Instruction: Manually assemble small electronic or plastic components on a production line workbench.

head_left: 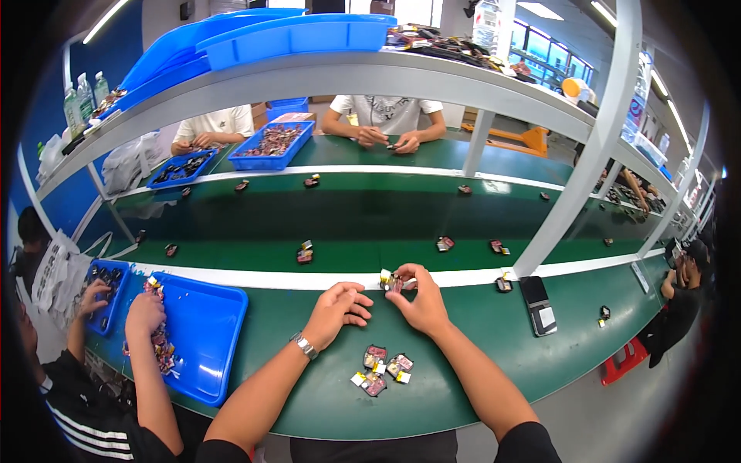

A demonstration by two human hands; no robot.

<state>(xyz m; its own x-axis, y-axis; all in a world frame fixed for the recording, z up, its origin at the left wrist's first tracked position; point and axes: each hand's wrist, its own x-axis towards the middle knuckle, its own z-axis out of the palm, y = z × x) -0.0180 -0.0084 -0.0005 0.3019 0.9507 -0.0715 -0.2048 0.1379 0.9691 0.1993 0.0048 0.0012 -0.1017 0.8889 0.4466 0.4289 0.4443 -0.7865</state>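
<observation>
My right hand (421,302) pinches a small component (392,282) with a dark reddish body and a white-and-yellow tag, held over the near edge of the white rail. Beside it, to the left, is my left hand (337,315), its fingers loosely bent and apart with nothing seen in them; a metal-band watch (304,346) circles that wrist. On the green tabletop between my forearms lies a small cluster of similar components (375,369), pinkish-red with black edges and white-and-yellow tags.
Left of me, a co-worker's hand (147,315) reaches into a blue tray (204,301) of components. Scattered components lie along the green belt (370,255) beyond the white rail (255,278). A folding phone-like device (538,306) rests right. An overhead shelf (347,77) and post (583,154) frame the bench.
</observation>
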